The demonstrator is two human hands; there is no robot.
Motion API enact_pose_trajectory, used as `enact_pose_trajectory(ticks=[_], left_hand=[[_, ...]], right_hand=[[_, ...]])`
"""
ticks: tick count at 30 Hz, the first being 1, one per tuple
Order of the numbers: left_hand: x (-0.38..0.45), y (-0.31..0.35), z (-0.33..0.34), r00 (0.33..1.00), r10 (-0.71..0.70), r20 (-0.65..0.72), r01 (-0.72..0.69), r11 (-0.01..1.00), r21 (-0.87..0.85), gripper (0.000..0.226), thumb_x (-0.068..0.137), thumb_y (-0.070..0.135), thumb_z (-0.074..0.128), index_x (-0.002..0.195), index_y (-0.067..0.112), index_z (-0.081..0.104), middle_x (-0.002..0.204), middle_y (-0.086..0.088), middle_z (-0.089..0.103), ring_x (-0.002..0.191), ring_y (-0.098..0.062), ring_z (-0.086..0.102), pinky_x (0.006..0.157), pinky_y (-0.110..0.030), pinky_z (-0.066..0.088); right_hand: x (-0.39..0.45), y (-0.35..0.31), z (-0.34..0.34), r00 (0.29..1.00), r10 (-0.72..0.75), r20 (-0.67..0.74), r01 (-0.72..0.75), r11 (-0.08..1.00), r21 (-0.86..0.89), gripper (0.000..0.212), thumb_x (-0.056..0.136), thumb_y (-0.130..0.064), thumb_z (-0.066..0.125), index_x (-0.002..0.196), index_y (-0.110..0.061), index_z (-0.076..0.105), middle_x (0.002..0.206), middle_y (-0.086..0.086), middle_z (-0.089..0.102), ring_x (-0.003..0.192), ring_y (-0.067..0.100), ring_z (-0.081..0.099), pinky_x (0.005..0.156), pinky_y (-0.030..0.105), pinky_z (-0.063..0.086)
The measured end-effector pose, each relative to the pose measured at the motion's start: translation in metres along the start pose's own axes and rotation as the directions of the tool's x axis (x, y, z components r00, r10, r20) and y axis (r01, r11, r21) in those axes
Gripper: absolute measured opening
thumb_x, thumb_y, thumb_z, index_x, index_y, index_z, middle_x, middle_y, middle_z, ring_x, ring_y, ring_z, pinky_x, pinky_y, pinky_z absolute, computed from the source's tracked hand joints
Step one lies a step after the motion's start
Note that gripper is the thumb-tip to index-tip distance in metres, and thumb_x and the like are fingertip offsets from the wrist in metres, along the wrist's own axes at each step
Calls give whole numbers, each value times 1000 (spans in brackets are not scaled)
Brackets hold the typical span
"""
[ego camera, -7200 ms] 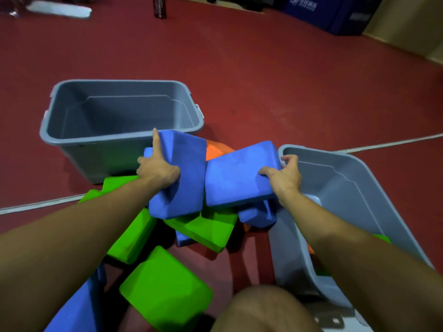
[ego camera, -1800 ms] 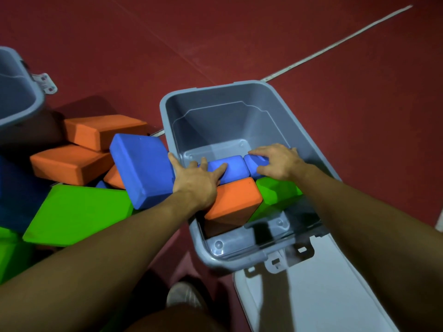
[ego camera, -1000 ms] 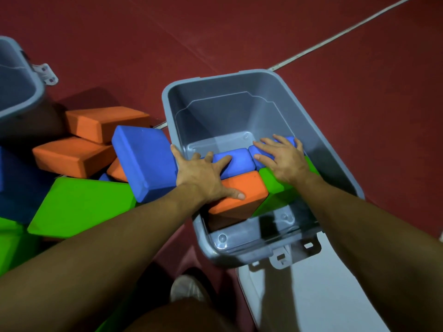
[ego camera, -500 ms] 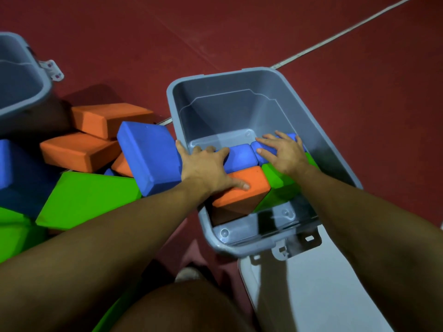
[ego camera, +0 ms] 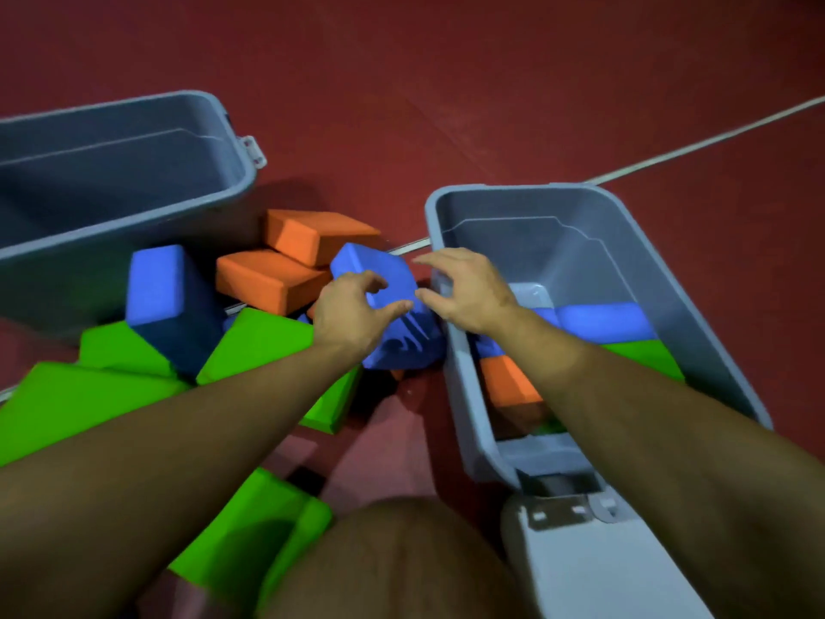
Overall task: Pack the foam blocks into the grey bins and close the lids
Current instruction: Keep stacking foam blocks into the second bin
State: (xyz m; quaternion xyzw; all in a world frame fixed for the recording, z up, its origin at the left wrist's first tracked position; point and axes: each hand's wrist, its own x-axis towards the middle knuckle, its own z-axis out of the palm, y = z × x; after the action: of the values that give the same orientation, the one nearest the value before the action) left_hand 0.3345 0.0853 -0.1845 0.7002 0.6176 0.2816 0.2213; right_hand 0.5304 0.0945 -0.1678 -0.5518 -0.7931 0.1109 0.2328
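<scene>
At your far left an open grey bin [ego camera: 134, 172] stands on the red floor [ego camera: 446, 82], with nothing visible inside it. In front of it and running toward your knee lies the loose pile: green foam blocks [ego camera: 80, 399] low at the left, an upright blue block [ego camera: 165, 297] against the bin's wall, and two orange blocks [ego camera: 268, 279] stacked behind. Your left hand [ego camera: 352, 314] hovers over a tilted blue foam block [ego camera: 393, 306] just beside the second bin, fingers loosely curled and spread, thumb pointing right; whether they touch the foam you cannot tell. Your right hand [ego camera: 468, 292] reaches across the bin's near-left rim toward the same block, fingers apart and relaxed, gripping nothing. The right grey bin [ego camera: 602, 225] holds blue blocks [ego camera: 602, 321] across its middle, an orange one [ego camera: 509, 382] and a green one [ego camera: 647, 355] nearer you. Its lid [ego camera: 593, 569] lies open, hinged at the near end.
</scene>
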Motion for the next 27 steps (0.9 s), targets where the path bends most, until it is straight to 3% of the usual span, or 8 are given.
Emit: enact_pose_trajectory(ticks=[6,10,12,15,19,23,27], left_hand=[[-19,-79,-22,992,-96,81,86,989,118,67,61,62,82,110,20,69,106,-9,67,98,-27,63,84,-36,49],[-41,-100,-9,927,-244,285,161,945,286,101,48,80,75,136,37,47,134,-7,47,123,-32,45,96,-48,46],[-49,-101,-2,884,-296,362,126,896,426,115,44,89,67,145,46,31,150,-1,32,134,-32,31,98,-55,38],[-59,-100,9,875,-285,392,14,824,567,124,44,91,63,149,48,15,160,3,16,142,-34,18,103,-57,30],[-61,-103,15,888,-282,364,-18,769,639,124,54,80,72,152,45,4,162,2,9,144,-33,15,105,-55,30],[-57,-102,5,914,-238,330,-1,809,588,110,62,67,72,150,46,11,159,0,16,140,-35,21,104,-56,31],[-50,-97,-15,942,-185,281,24,870,493,96,68,62,66,148,50,15,157,-4,21,137,-39,25,103,-61,33]], right_hand=[[27,-42,60,941,8,338,2,1000,-30,67,70,-45,75,131,-19,61,133,11,54,124,30,51,107,39,39],[21,-44,84,871,124,475,2,967,-257,95,56,-56,85,140,-33,49,155,9,24,133,37,36,109,47,37],[16,-42,91,849,164,502,36,930,-365,104,53,-59,86,144,-37,41,159,5,9,133,39,31,104,51,42],[12,-36,98,854,205,479,25,903,-430,105,56,-51,88,146,-41,34,158,7,4,132,40,29,101,53,43],[10,-31,99,895,175,411,-5,924,-383,92,65,-42,85,145,-39,39,147,7,24,119,36,38,97,48,47],[18,-35,97,948,174,267,-105,962,-252,83,76,-40,79,147,-37,37,152,6,31,120,36,42,106,42,39],[28,-43,101,986,127,108,-99,967,-236,63,84,-32,71,142,-30,45,148,11,35,115,39,51,93,47,49]])
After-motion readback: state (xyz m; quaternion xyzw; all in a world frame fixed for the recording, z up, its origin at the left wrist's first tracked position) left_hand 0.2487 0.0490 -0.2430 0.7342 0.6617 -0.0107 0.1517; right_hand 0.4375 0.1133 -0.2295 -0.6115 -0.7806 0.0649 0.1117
